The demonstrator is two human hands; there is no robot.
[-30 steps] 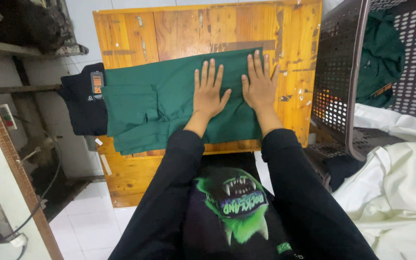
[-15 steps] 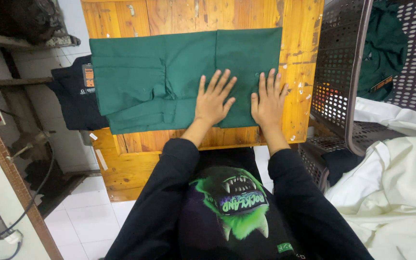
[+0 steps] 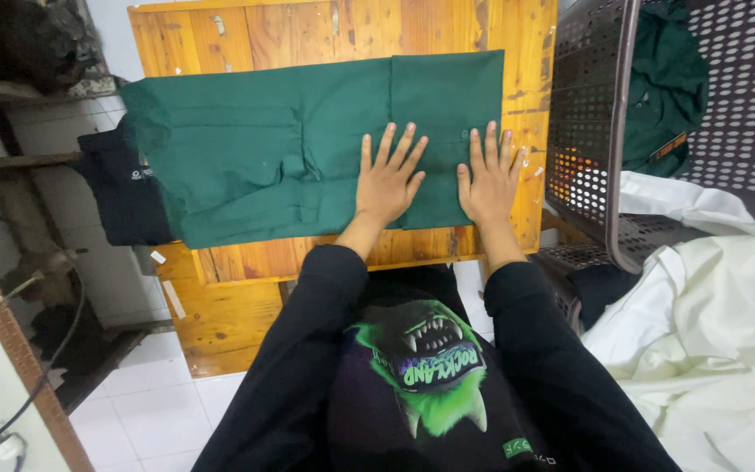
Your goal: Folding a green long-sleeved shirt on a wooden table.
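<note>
Since half a second ago the green garment [image 3: 308,144] has been smoothed flatter, and both hands have been drawn toward its right end. The left hand [image 3: 388,179] is laid open, palm down, fingers spread, on the folded cloth; the right hand [image 3: 491,175] is pressed flat at 3 o'clock of it (nothing is grasped by either). The garment is spread across the wooden counter [image 3: 530,52], with a dark garment [image 3: 124,188] at its 9 o'clock edge. A perforated basket [image 3: 587,131] is set at 3 o'clock, pale cloth [image 3: 709,297] below it, white floor tiles [image 3: 168,411] beneath.
</note>
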